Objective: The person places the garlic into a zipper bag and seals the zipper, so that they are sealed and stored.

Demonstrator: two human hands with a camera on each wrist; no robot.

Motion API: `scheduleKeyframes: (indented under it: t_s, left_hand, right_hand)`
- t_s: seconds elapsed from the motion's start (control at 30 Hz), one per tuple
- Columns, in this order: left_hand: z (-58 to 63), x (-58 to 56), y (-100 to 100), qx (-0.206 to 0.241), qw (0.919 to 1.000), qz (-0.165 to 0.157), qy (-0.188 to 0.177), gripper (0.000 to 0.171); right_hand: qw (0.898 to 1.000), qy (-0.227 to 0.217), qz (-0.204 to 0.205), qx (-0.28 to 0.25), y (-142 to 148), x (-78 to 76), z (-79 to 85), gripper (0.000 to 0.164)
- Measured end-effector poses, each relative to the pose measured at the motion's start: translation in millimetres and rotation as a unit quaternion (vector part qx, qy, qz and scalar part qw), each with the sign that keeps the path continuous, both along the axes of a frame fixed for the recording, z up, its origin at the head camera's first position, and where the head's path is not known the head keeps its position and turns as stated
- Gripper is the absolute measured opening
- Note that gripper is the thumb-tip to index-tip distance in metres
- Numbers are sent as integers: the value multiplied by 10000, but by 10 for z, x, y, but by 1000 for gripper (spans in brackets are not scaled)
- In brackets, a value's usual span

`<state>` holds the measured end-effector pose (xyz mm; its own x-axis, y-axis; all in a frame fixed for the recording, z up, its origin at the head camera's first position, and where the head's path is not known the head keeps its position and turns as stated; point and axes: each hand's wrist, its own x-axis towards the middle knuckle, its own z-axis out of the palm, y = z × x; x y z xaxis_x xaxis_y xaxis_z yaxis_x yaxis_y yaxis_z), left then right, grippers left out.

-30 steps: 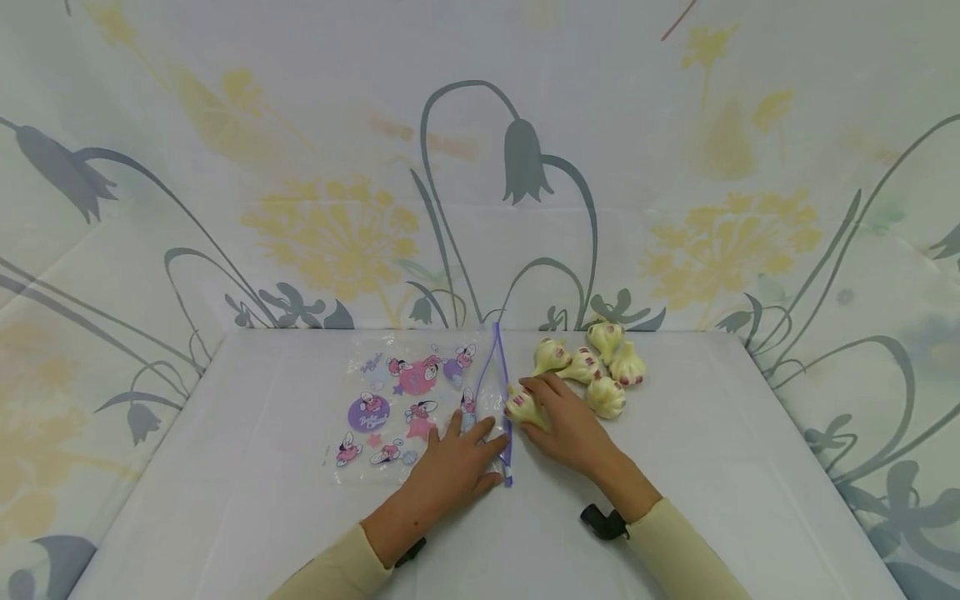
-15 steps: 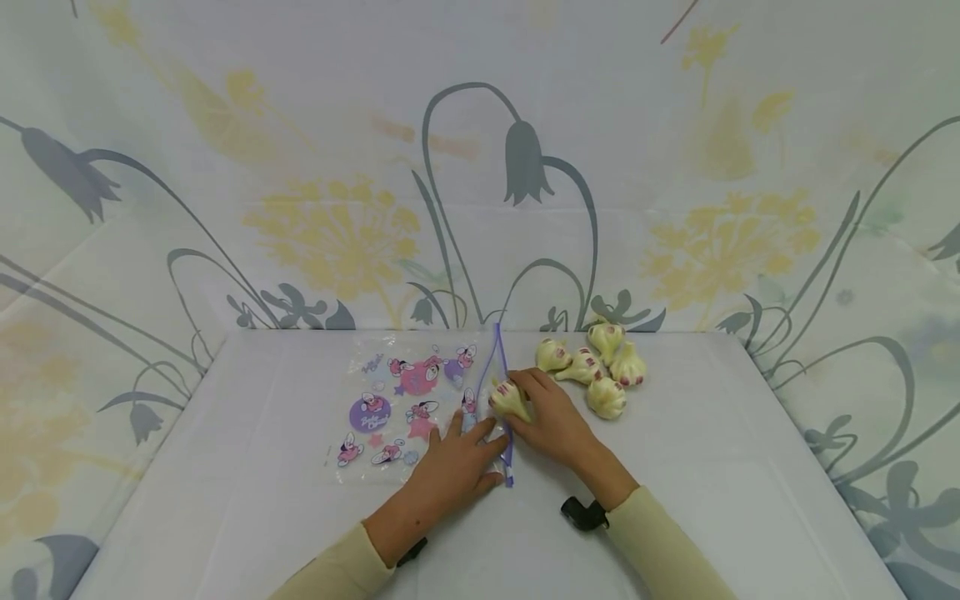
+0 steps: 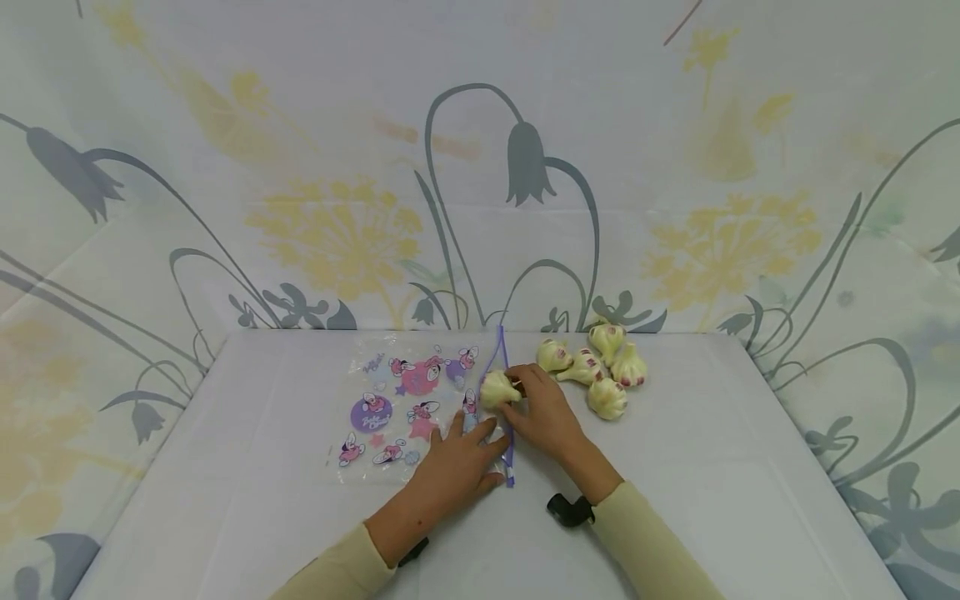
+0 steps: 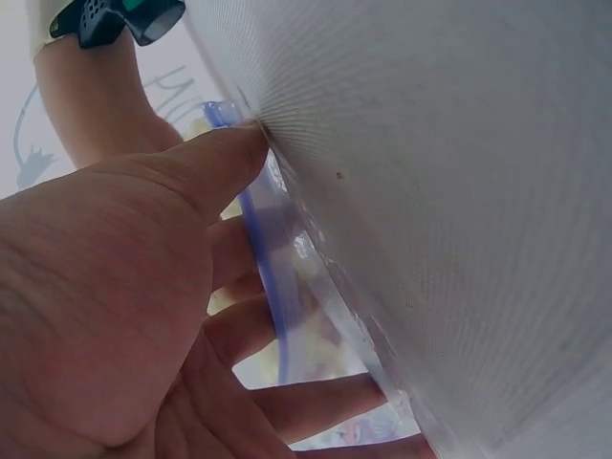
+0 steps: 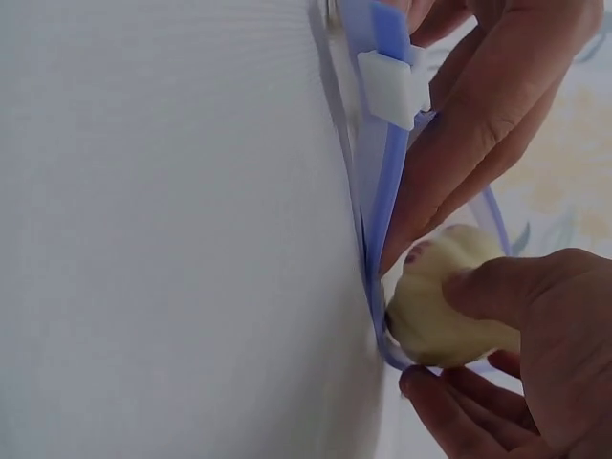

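Observation:
A clear zip bag (image 3: pixel 372 414) with pink and purple cartoon prints lies flat, its purple zip edge (image 3: pixel 511 450) parted on the right side. My left hand (image 3: pixel 461 462) rests on the bag near that opening, fingers spread. In the left wrist view its thumb (image 4: pixel 234 158) presses at the bag's edge. My right hand (image 3: pixel 551 421) pinches a garlic bulb (image 3: pixel 498 390) at the mouth of the bag. In the right wrist view the thumb (image 5: pixel 488 290) lies on the bulb (image 5: pixel 440 306), inside the loop of the zip. A white slider (image 5: pixel 387 91) sits at the zip's near end.
Several more garlic bulbs (image 3: pixel 607 398) lie in a cluster to the right of the bag, towards the back of the white table (image 3: pixel 247 467). A flower-printed cloth (image 3: pixel 645 167) rises behind the table's far edge and at both sides.
My right hand has moved left with the garlic bulb, from beside the bag to within its zip opening, and the bulb has turned. The left hand has stayed in place on the bag.

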<state>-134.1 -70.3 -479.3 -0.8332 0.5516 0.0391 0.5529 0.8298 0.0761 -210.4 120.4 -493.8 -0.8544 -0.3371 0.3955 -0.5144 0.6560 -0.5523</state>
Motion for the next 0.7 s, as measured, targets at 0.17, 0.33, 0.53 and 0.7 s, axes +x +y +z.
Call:
scheduleKeyframes:
  t_s: [0.17, 0.33, 0.53, 0.7]
  left_hand:
    - [1, 4, 6, 54, 10000, -21, 6, 52]
    - [-4, 11, 9, 88, 10000, -38, 17, 52]
    - [-15, 6, 8, 56, 10000, -32, 24, 53]
    - [-26, -5, 10, -24, 10000, -18, 20, 53]
  right_hand:
    - [9996, 35, -236, -157, -54, -22, -9, 40]
    - [9993, -40, -240, -277, -77, -34, -10, 43]
    - [9994, -32, -131, -307, -72, -56, -24, 44]
    - [9992, 51, -249, -305, -83, -96, -47, 36]
